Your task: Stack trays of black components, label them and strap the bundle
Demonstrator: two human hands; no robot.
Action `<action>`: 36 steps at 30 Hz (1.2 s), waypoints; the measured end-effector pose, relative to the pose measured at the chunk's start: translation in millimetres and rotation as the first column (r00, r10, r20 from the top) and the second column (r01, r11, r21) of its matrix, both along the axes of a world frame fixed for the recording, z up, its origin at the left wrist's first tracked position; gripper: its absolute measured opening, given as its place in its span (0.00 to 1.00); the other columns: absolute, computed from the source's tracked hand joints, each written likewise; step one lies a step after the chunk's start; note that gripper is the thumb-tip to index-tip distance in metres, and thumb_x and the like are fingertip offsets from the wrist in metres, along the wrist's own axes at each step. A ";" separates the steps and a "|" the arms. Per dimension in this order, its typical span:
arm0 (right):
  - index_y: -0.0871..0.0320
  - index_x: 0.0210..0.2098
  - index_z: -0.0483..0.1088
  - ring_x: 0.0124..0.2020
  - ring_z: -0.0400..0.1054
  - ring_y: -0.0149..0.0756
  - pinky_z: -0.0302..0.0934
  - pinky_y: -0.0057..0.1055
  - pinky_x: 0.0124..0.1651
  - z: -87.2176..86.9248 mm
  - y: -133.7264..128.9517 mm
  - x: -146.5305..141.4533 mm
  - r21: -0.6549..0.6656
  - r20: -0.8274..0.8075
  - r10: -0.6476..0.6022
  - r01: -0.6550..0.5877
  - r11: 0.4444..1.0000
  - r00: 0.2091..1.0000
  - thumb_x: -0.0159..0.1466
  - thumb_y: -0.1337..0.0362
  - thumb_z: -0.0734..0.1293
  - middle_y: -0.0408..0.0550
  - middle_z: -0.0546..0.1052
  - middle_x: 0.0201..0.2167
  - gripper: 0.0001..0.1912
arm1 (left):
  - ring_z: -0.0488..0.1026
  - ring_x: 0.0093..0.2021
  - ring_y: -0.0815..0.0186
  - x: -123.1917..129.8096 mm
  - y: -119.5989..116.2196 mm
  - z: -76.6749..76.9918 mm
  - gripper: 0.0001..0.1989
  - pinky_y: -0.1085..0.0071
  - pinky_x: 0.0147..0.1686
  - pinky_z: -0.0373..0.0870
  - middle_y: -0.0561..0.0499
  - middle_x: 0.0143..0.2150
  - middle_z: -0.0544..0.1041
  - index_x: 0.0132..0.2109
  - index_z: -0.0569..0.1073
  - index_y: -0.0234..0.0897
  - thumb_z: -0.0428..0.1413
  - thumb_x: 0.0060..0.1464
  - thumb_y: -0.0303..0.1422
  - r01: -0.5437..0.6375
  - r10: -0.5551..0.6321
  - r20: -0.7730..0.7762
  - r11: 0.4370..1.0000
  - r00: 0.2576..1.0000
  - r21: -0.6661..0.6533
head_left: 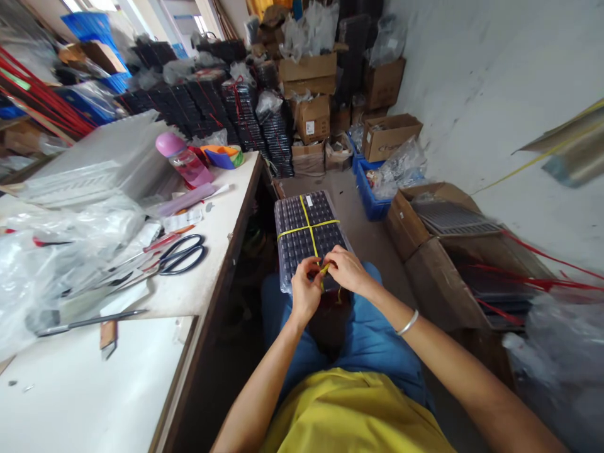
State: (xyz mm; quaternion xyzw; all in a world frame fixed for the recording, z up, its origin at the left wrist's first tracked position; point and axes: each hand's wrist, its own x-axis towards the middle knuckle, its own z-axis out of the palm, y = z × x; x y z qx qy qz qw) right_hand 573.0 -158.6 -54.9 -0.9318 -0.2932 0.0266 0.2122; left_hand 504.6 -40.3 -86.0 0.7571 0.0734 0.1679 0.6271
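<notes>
A stack of clear plastic trays filled with dark parts rests by my knees, bound crosswise by yellow strap. At its near edge my left hand is closed, thumb and fingers pinching the yellow strap. Close beside it on the right, my right hand also pinches the strap, fingertips almost meeting those of the left. A loose strap end dangles below my right hand. The small white label lies on the far part of the stack's top.
On the white workbench at left lie scissors, a box cutter, a pink bottle and plastic bags. Open cardboard boxes and a blue crate stand to the right. Stacked black trays fill the back.
</notes>
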 end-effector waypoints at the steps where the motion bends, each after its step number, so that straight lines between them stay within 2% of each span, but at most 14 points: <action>1: 0.58 0.33 0.73 0.34 0.67 0.32 0.57 0.27 0.38 0.4 0.7 2.7 -0.012 -0.007 0.013 -0.013 1.000 1.000 0.58 0.75 0.59 0.47 0.71 0.36 0.12 | 0.67 0.30 0.68 1.9 1.6 1.1 0.14 0.73 0.34 0.62 0.54 0.30 0.71 0.44 0.67 0.41 0.54 0.49 0.23 0.026 -0.026 -0.019 1.000 0.999 0.014; 3: 0.58 0.34 0.72 0.34 0.66 0.31 0.56 0.26 0.36 1.8 3.3 6.2 -0.035 -0.021 0.042 -0.042 0.999 0.999 0.59 0.73 0.59 0.46 0.71 0.36 0.11 | 0.66 0.27 0.69 6.2 5.5 4.8 0.16 0.74 0.31 0.60 0.57 0.27 0.70 0.43 0.64 0.40 0.53 0.47 0.21 0.107 -0.103 -0.059 0.992 0.993 0.062; 5: 0.58 0.33 0.72 0.34 0.66 0.32 0.55 0.26 0.34 3.5 6.4 8.2 -0.054 -0.036 0.068 -0.069 0.996 0.997 0.59 0.72 0.60 0.46 0.72 0.36 0.10 | 0.67 0.28 0.69 10.4 8.7 9.5 0.16 0.72 0.32 0.60 0.58 0.27 0.71 0.40 0.63 0.40 0.52 0.44 0.19 0.178 -0.166 -0.096 0.974 0.981 0.139; 8: 0.59 0.33 0.72 0.33 0.65 0.32 0.53 0.27 0.33 6.1 8.6 12.0 -0.074 -0.060 0.094 -0.098 0.992 0.994 0.58 0.72 0.60 0.47 0.72 0.36 0.09 | 0.69 0.32 0.66 14.5 8.5 15.1 0.15 0.68 0.36 0.60 0.56 0.30 0.71 0.37 0.63 0.39 0.51 0.42 0.18 0.208 -0.176 -0.135 0.938 0.975 0.277; 11: 0.58 0.30 0.72 0.33 0.66 0.32 0.52 0.27 0.32 8.5 7.2 18.3 -0.079 -0.085 0.125 -0.132 0.988 0.989 0.58 0.71 0.61 0.46 0.73 0.34 0.08 | 0.68 0.36 0.63 13.9 4.4 15.0 0.15 0.65 0.39 0.61 0.54 0.32 0.71 0.37 0.63 0.39 0.51 0.42 0.18 0.171 -0.126 -0.135 0.900 0.983 0.401; 15: 0.56 0.27 0.73 0.33 0.66 0.30 0.51 0.26 0.31 9.8 4.1 25.7 -0.065 -0.090 0.151 -0.157 0.985 0.984 0.56 0.71 0.62 0.42 0.73 0.32 0.08 | 0.65 0.46 0.57 6.2 0.9 7.4 0.11 0.60 0.44 0.61 0.46 0.41 0.68 0.41 0.64 0.38 0.51 0.49 0.23 -0.003 0.048 -0.071 0.847 0.996 0.531; 17: 0.56 0.26 0.73 0.32 0.66 0.29 0.51 0.25 0.31 8.4 3.5 26.0 -0.058 -0.073 0.151 -0.156 0.986 0.986 0.56 0.72 0.63 0.41 0.73 0.31 0.08 | 0.64 0.45 0.55 0.5 -0.4 2.6 0.02 0.57 0.45 0.60 0.45 0.38 0.67 0.36 0.65 0.38 0.51 0.53 0.28 -0.062 0.119 -0.060 0.812 0.991 0.581; 20: 0.57 0.28 0.72 0.32 0.66 0.30 0.51 0.26 0.31 3.4 5.0 21.9 -0.050 -0.010 0.096 -0.097 0.994 0.995 0.59 0.72 0.60 0.44 0.73 0.34 0.10 | 0.64 0.39 0.56 -10.1 -5.0 -5.6 0.09 0.57 0.42 0.58 0.47 0.30 0.66 0.26 0.63 0.38 0.48 0.55 0.28 -0.045 0.116 -0.071 0.773 0.991 0.633; 22: 0.59 0.31 0.72 0.33 0.66 0.31 0.52 0.27 0.33 -0.6 7.7 18.9 -0.041 0.038 0.052 -0.050 0.998 0.998 0.61 0.72 0.57 0.47 0.72 0.38 0.12 | 0.64 0.37 0.57 -17.7 -8.3 -11.3 0.10 0.58 0.41 0.58 0.47 0.29 0.67 0.25 0.64 0.38 0.48 0.54 0.25 -0.016 0.084 -0.074 0.763 0.994 0.646; 25: 0.60 0.33 0.71 0.34 0.66 0.32 0.52 0.28 0.34 -3.7 12.4 20.2 -0.026 0.074 0.035 -0.033 0.999 0.997 0.62 0.72 0.56 0.49 0.71 0.40 0.12 | 0.64 0.36 0.60 -26.1 -8.2 -16.9 0.09 0.61 0.40 0.58 0.48 0.29 0.67 0.25 0.65 0.37 0.50 0.51 0.24 -0.002 0.058 -0.067 0.772 0.996 0.636; 29: 0.59 0.28 0.70 0.29 0.65 0.31 0.52 0.27 0.32 0.4 11.9 35.7 -0.023 0.051 0.117 -0.116 0.993 0.992 0.60 0.73 0.58 0.47 0.72 0.33 0.11 | 0.65 0.35 0.63 -27.7 -1.8 -14.1 0.10 0.65 0.38 0.60 0.49 0.30 0.68 0.27 0.67 0.37 0.49 0.56 0.28 -0.056 0.089 -0.031 0.825 0.996 0.562; 33: 0.58 0.28 0.70 0.28 0.64 0.28 0.52 0.24 0.32 4.2 5.6 46.9 -0.014 0.035 0.250 -0.250 0.968 0.968 0.56 0.73 0.63 0.42 0.72 0.29 0.06 | 0.63 0.25 0.70 -24.4 -5.9 -9.7 0.12 0.74 0.26 0.59 0.54 0.25 0.66 0.31 0.67 0.35 0.46 0.60 0.36 -0.094 0.119 -0.033 0.903 0.992 0.419; 36: 0.58 0.33 0.68 0.27 0.64 0.29 0.50 0.25 0.31 0.3 4.2 44.0 0.002 0.072 0.195 -0.195 0.981 0.978 0.59 0.71 0.60 0.42 0.72 0.28 0.06 | 0.59 0.20 0.72 -23.6 -12.6 -11.0 0.16 0.76 0.21 0.55 0.57 0.19 0.61 0.28 0.65 0.36 0.44 0.61 0.37 -0.065 0.091 -0.057 0.935 0.994 0.348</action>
